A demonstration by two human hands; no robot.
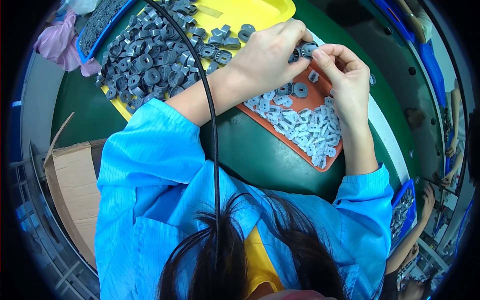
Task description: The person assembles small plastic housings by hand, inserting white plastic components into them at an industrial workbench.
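Observation:
Over the orange tray [327, 162], both my hands are brought close together. My left hand [272, 54] is closed with its fingertips round a dark grey round plastic part [294, 55]. Pinched between thumb and fingers of my right hand [346, 75] is another grey round plastic part [309, 49]; the two parts nearly meet, and whether they touch I cannot tell. Below them, small white plastic pieces [300, 125] fill the near end of the tray. A few grey round parts [300, 90] lie in the tray beside the white pieces.
A yellow tray [270, 11] at the upper left holds a large heap of grey round parts [150, 65]. Blue bins [407, 220] stand left and right. A black cable [207, 95] crosses the view. A cardboard box [75, 185] sits left; other people's arms [425, 205] show at right.

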